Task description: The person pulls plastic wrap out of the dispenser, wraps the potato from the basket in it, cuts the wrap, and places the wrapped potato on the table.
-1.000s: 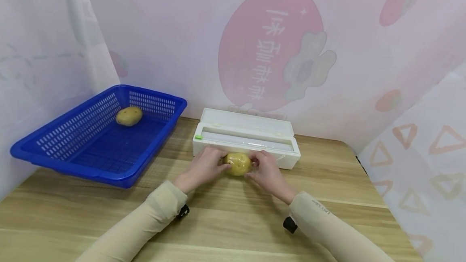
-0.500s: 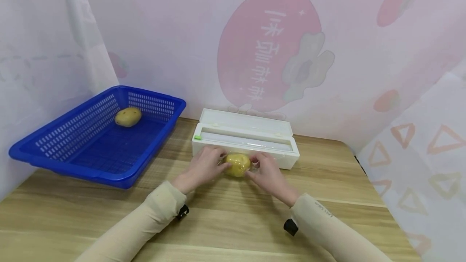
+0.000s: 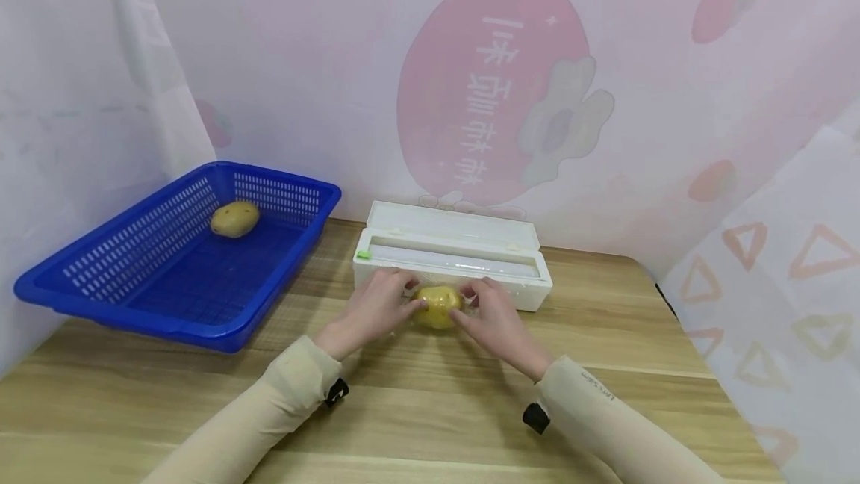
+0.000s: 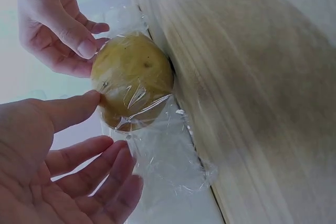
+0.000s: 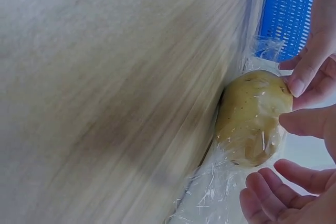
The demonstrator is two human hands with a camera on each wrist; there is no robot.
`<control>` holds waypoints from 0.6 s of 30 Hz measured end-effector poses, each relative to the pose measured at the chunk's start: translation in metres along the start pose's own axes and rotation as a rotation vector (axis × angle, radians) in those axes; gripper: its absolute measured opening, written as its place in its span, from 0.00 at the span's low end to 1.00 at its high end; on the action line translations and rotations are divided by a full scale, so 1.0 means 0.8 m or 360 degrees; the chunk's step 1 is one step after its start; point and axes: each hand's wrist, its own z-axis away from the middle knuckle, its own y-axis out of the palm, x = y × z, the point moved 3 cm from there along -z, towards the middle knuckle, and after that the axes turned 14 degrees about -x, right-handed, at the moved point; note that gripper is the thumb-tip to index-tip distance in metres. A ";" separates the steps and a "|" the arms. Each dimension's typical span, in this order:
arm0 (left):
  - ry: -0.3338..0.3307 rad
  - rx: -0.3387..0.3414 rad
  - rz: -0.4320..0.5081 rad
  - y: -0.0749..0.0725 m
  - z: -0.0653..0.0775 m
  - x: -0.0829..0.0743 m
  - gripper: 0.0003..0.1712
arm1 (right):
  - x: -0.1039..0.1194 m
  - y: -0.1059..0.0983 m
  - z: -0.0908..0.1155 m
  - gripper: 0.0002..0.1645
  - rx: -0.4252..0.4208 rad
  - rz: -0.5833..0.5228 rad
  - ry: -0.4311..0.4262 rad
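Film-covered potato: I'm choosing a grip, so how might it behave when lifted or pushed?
The potato is likely firm, as its outline looks full, with no sagging. The glossy film over it may make it slippery. Its rounded shape suggests it could roll if pushed, though the loose film spreading past its ends might drag a little.

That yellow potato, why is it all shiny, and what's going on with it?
A person in long cream sleeves has the left hand and right hand at either end of an oval yellow potato. Clear, crinkly plastic film covers it, making it shiny, and sticks out at both ends. It's in front of a long white box with its lid open. Another yellow potato lies in the blue plastic basket.
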 end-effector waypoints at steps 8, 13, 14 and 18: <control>-0.0006 0.0043 0.0030 0.001 -0.001 -0.003 0.16 | -0.002 0.001 0.000 0.20 0.0012 0.0014 0.0010; 0.0009 0.0086 0.0063 0.000 0.000 -0.004 0.14 | -0.001 0.001 -0.002 0.21 0.0019 0.0016 -0.0015; 0.0015 0.0099 0.0067 0.000 0.000 -0.004 0.14 | -0.001 0.002 -0.002 0.20 0.0024 0.0016 -0.0019; 0.0074 0.0125 0.0071 0.002 0.000 -0.004 0.13 | 0.000 0.004 0.000 0.20 0.0050 0.0033 -0.0028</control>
